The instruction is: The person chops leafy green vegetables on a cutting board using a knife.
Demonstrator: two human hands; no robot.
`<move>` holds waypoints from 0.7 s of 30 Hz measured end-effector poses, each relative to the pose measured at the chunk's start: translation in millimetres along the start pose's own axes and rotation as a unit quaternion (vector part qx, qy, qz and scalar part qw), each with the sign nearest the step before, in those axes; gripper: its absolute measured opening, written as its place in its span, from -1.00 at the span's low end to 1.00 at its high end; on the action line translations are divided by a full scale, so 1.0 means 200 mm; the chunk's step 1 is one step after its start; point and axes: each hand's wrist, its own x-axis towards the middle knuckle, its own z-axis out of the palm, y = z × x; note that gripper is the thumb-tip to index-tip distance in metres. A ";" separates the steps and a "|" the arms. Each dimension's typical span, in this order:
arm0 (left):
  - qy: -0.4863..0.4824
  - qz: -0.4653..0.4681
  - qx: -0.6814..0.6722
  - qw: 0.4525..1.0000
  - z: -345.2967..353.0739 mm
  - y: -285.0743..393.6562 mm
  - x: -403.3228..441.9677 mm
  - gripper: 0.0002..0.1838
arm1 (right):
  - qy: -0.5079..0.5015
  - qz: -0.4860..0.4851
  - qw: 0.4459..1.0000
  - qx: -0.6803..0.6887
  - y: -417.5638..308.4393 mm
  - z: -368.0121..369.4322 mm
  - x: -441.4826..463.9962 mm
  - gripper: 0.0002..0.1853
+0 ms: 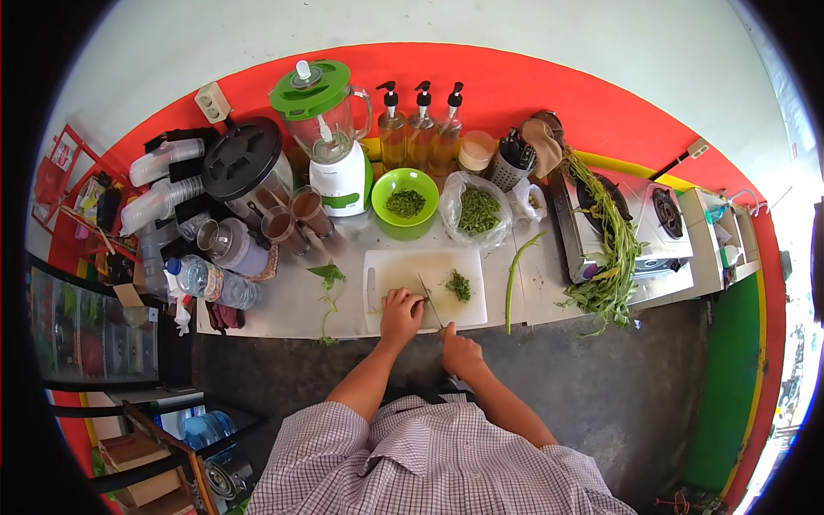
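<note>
My right hand [462, 352] is closed around the handle of a knife [430, 296], its blade angled across the white cutting board [376, 265]. On the board my left hand [401, 316] lies with fingers curled, close to the left side of the blade. A bit of green stem shows at its fingertips; the rest is hidden under the hand. Right of the blade sits a small heap of chopped greens [458, 286]. Behind the board, a green bowl [403, 227] and a clear plastic bag [476, 209] both hold chopped greens.
A long green stem [518, 279] lies right of the board, a leafy sprig [329, 300] left. Long leafy stalks [608, 232] drape over the gas stove [661, 245]. A blender [330, 146], pump bottles [420, 133] and a water bottle [215, 283] stand around the counter.
</note>
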 end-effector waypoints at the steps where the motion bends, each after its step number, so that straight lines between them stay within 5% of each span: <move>1: -0.002 -0.009 0.000 1.000 0.00 0.00 0.00 -0.90 | 0.003 0.002 1.000 0.004 -0.01 0.00 -0.01 -0.33; 21: -0.020 -0.009 0.010 1.000 0.00 -0.01 0.01 -0.85 | -0.037 0.024 0.999 0.029 -0.09 -0.04 0.06 -0.25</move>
